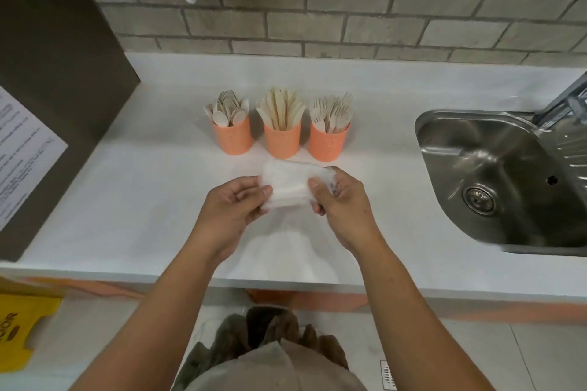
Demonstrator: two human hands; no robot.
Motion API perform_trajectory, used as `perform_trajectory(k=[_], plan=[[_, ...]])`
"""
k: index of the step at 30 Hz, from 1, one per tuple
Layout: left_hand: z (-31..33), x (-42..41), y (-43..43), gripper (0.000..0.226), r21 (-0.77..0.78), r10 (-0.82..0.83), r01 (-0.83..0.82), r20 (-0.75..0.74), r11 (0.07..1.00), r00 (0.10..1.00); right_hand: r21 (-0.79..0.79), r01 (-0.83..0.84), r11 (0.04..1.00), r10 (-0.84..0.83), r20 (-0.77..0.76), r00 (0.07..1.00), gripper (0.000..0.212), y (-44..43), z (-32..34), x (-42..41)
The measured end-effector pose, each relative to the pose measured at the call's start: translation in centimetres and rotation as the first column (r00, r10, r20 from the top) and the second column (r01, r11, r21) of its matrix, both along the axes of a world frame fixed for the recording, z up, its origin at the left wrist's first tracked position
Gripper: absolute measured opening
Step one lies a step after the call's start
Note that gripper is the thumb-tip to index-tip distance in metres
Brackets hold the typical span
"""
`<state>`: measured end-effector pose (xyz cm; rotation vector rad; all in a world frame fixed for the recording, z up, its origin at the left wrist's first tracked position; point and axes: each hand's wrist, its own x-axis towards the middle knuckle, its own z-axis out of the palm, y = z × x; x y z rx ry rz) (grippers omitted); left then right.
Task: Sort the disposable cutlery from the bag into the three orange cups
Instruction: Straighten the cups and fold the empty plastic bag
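Note:
Three orange cups stand in a row on the white counter (143, 194). The left cup (233, 140) holds wooden spoons, the middle cup (282, 141) wooden knives, the right cup (327, 144) wooden forks. Just in front of them a folded clear plastic bag (290, 189) is held above the counter. My left hand (233, 213) pinches its left edge between thumb and fingers. My right hand (341, 203) grips its right edge. No cutlery shows inside the bag.
A steel sink (495, 181) is set into the counter at the right, with a tap at the far right edge. A brown panel (57, 73) with a printed sheet stands at the left. A yellow floor sign (22, 327) is low left.

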<state>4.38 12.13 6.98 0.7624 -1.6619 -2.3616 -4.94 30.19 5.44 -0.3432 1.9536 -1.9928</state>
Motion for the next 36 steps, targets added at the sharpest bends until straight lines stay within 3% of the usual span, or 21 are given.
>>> perform_trajectory(k=[4, 6, 9, 13, 16, 20, 23, 27, 30, 34, 36], plan=[[-0.9, 2.0, 0.0, 0.015, -0.023, 0.110, -0.109, 0.050, 0.994, 0.993, -0.030, -0.079, 0.996, 0.080, 0.070, 0.994, 0.007, 0.0, -0.7, 2.0], [-1.2, 3.1, -0.2, 0.015, -0.036, 0.130, -0.128, 0.061, 0.991, 0.990, -0.069, -0.076, 0.995, 0.087, 0.167, 0.982, 0.015, 0.1, -0.9, 3.2], [-1.9, 4.9, -0.6, 0.015, -0.030, 0.146, -0.144, 0.079, 0.989, 0.986, -0.108, -0.009, 0.994, 0.038, 0.273, 0.961, 0.027, 0.3, -2.2, 4.9], [-3.2, 7.7, -0.9, 0.016, -0.001, 0.125, -0.126, 0.109, 0.992, 0.986, -0.139, 0.104, 0.985, -0.049, 0.354, 0.934, 0.025, 0.3, -3.6, 8.2], [-4.3, 10.4, -1.1, 0.020, 0.029, 0.108, -0.112, 0.124, 0.993, 0.986, -0.108, 0.129, 0.986, -0.082, 0.361, 0.929, 0.021, 0.2, -4.7, 11.2], [-5.8, 14.7, -1.8, 0.043, 0.079, 0.055, -0.066, 0.135, 0.995, 0.989, 0.032, 0.099, 0.995, -0.104, 0.292, 0.951, 0.013, 0.1, -5.6, 15.6], [-6.6, 17.9, -2.1, 0.033, 0.084, 0.025, -0.037, 0.144, 0.996, 0.989, 0.095, 0.056, 0.994, -0.080, 0.261, 0.962, 0.015, 0.1, -6.0, 18.9], [-7.4, 21.9, -1.7, 0.019, 0.012, 0.024, -0.027, 0.147, 1.000, 0.989, 0.220, 0.029, 0.975, -0.081, 0.231, 0.970, 0.018, 0.4, -7.0, 22.8], [-8.5, 24.3, -1.0, 0.015, -0.055, 0.041, -0.033, 0.157, 0.998, 0.987, 0.229, 0.026, 0.973, -0.086, 0.256, 0.963, 0.021, 0.6, -7.6, 25.3], [-9.8, 27.1, 0.8, 0.014, -0.223, 0.085, -0.044, 0.179, 0.974, 0.980, 0.178, 0.114, 0.977, -0.171, 0.349, 0.921, 0.052, 1.5, -7.9, 28.0], [-10.3, 27.9, 1.6, 0.017, -0.296, 0.093, -0.034, 0.188, 0.955, 0.978, 0.172, 0.090, 0.981, -0.150, 0.375, 0.915, 0.055, 2.1, -8.0, 29.1]])
